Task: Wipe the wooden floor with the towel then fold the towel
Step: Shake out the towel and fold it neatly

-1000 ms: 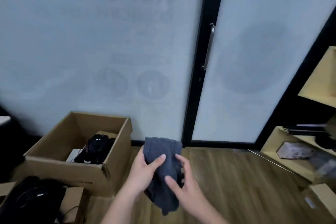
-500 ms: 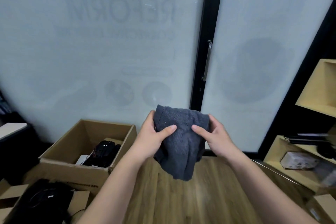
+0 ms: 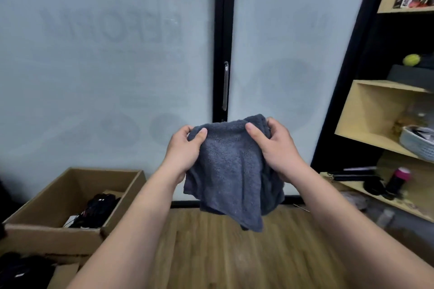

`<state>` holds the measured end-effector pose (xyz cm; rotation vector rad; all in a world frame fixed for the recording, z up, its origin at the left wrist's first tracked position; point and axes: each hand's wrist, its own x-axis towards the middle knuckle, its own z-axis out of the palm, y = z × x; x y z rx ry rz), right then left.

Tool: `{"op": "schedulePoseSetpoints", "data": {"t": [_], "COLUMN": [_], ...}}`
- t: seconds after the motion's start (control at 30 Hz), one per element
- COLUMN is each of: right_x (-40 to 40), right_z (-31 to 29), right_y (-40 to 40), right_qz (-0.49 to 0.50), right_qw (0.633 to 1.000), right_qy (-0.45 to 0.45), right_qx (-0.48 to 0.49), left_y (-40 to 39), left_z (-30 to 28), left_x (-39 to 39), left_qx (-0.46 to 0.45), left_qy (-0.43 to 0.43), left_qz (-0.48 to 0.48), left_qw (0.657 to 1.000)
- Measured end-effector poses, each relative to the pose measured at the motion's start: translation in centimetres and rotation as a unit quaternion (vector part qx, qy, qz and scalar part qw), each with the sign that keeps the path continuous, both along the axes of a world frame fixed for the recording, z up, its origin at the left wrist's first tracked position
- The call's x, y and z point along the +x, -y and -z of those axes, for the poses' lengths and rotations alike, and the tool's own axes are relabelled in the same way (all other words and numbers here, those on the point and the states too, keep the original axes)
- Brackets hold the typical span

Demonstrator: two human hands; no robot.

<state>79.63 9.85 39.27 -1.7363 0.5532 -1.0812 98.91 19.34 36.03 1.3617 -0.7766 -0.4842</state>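
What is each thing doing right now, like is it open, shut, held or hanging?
towel: held up in the air by its top edge, hanging bunched, not neatly folded
left hand: grips the towel's top left corner
right hand: grips the towel's top right corner
cardboard box: open, dark things inside
glass door: shut
wooden floor: bare below the towel

Grey towel (image 3: 229,171) in both hands, left (image 3: 184,150) and right (image 3: 274,148), above wooden floor (image 3: 211,253).
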Motion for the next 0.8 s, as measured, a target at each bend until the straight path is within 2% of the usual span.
{"op": "schedulePoseSetpoints", "data": {"t": [0.2, 0.3, 0.43, 0.5, 0.6, 0.63, 0.73, 0.8], "right_x": [-7.7, -9.4, -10.8, -11.7, -13.0, -13.4, -14.7, -15.5], "right_z": [-1.3, -1.9, -1.5, -1.4, -1.6, -1.7, -2.5, -3.3], "right_y": [1.6, 2.0, 3.1, 4.0, 5.3, 5.8, 7.3, 8.4], "right_qz": [-0.105, -0.083, 0.011, 0.028, 0.008, 0.009, 0.036, 0.05], "right_qw": [0.989, 0.993, 0.996, 0.994, 0.993, 0.994, 0.994, 0.993], "right_qy": [0.022, -0.029, -0.061, -0.041, -0.046, -0.054, -0.08, -0.102], "right_qx": [0.099, 0.083, 0.06, 0.093, 0.107, 0.098, 0.058, 0.003], "left_y": [4.1, 6.4, 7.0, 6.9, 7.4, 7.9, 9.5, 10.7], "left_z": [-1.0, -0.7, 0.7, 2.2, 4.1, 4.7, 6.8, 7.2], "left_x": [-7.6, -12.4, -17.5, -19.5, -20.3, -19.8, -17.9, -17.1], "left_qx": [0.023, 0.069, 0.043, 0.068, 0.072, 0.073, 0.114, 0.151], "left_qy": [0.033, 0.07, 0.115, 0.15, 0.113, 0.13, 0.255, 0.286], "left_qz": [-0.017, -0.026, -0.05, 0.012, 0.156, 0.179, 0.157, 0.157], "left_qw": [0.999, 0.995, 0.991, 0.986, 0.979, 0.973, 0.947, 0.933]}}
